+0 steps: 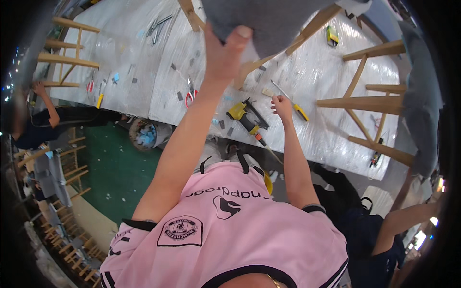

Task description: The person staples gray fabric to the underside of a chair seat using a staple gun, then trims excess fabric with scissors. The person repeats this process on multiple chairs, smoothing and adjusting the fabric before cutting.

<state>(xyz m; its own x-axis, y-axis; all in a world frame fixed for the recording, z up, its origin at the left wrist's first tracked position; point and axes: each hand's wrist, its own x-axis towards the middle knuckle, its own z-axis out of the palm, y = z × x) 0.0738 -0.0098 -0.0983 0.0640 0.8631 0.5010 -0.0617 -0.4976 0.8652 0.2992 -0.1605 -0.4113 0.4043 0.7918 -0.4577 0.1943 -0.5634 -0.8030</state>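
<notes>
My left hand [224,55] is closed on the edge of a grey upholstered chair [261,24], its thumb lying over the fabric. Wooden legs of that chair stick out on both sides, and its far part is cut off by the frame. Lower and to the right, my right hand [282,106] has its fingers curled together above the table, beside a small pale tan piece [268,92]. Whether they pinch it or something else I cannot tell. Close to this hand lie a screwdriver [301,112] with a yellow handle and a yellow and black air stapler [247,117].
Plastic film covers the table [129,96]. On it lie red-handled scissors [190,93], metal rods [158,28], a yellow box [332,36] and scraps. An upturned grey chair [370,103] stands right, near another person's arm [408,221]. Another person [45,115] works left. A bin [146,134] holds scraps.
</notes>
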